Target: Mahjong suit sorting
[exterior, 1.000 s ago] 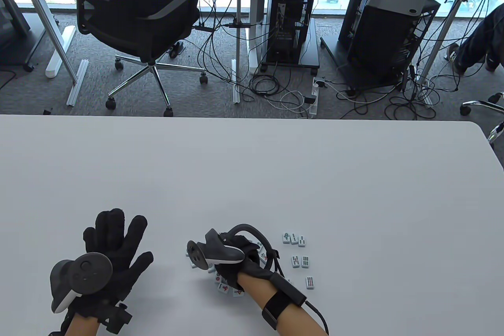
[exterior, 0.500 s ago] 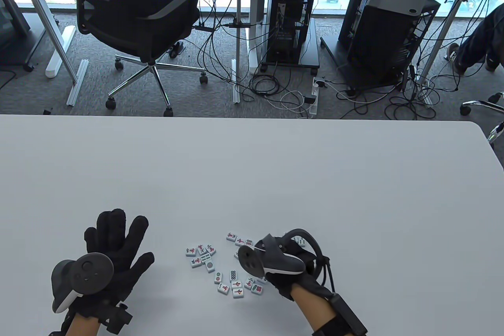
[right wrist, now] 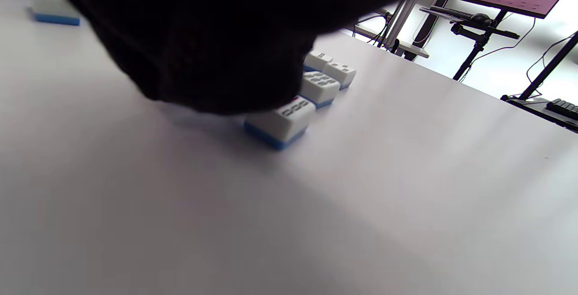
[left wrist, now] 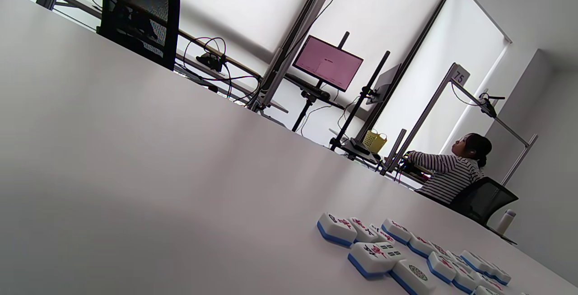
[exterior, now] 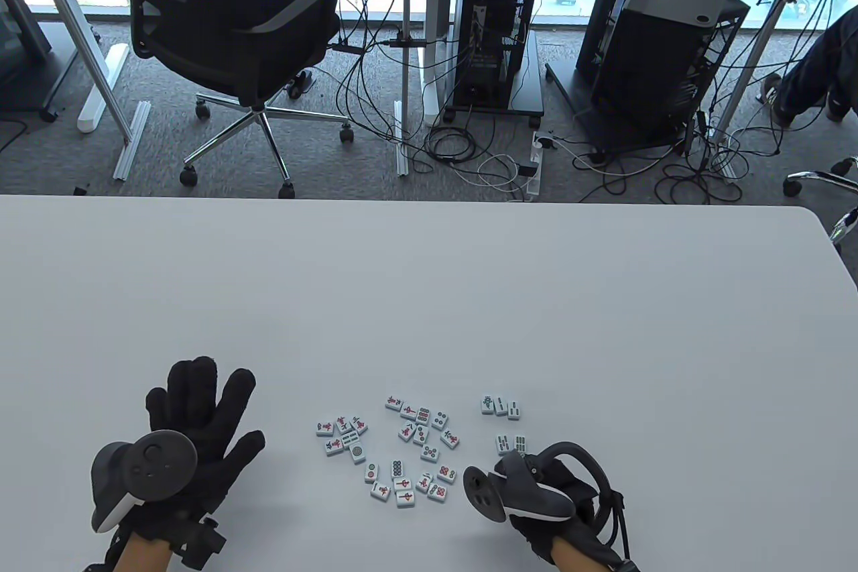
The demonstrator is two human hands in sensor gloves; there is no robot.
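Mahjong tiles lie face up near the table's front edge. A mixed cluster (exterior: 419, 454) sits in the middle, a smaller bunch (exterior: 342, 436) to its left, and a bamboo group (exterior: 504, 423) to the right. My left hand (exterior: 201, 418) lies flat on the table, fingers spread, well left of the tiles and holding nothing. My right hand (exterior: 556, 518) is low on the table just below the bamboo group, mostly under its tracker. In the right wrist view its glove (right wrist: 203, 37) hangs against a bamboo tile (right wrist: 280, 123) on the table; its fingers and any held tile are hidden.
The white table (exterior: 429, 290) stretches far beyond the tiles. An office chair (exterior: 234, 42), computer towers and cables stand on the floor past its far edge. In the left wrist view a seated person (left wrist: 451, 173) works at another desk.
My right hand has moved from over the mixed cluster to the right and toward me, uncovering those tiles and covering the lone tile below the bamboo group. The left hand has stayed put.
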